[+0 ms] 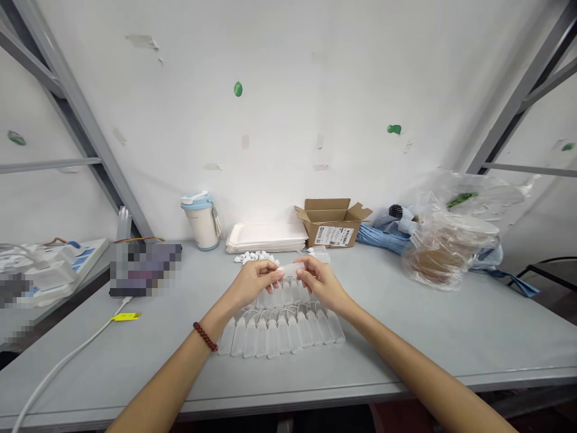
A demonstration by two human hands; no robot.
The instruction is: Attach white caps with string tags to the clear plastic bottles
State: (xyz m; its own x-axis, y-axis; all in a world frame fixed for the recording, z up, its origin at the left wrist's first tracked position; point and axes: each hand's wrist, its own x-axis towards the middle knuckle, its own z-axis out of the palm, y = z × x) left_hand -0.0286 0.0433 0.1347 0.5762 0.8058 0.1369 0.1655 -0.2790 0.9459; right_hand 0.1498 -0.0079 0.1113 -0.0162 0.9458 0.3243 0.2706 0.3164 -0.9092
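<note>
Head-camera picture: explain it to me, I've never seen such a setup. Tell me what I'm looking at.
There is no machine here: one camera, worn on a person's head, looks forward and down at their two bare hands. The left hand and right hand hold a small whitish piece between their fingertips. Beneath, translucent pieces with cords lie in rows on the grey table. Farther back are a lidded cup, a white stack and an open cardboard box.
</note>
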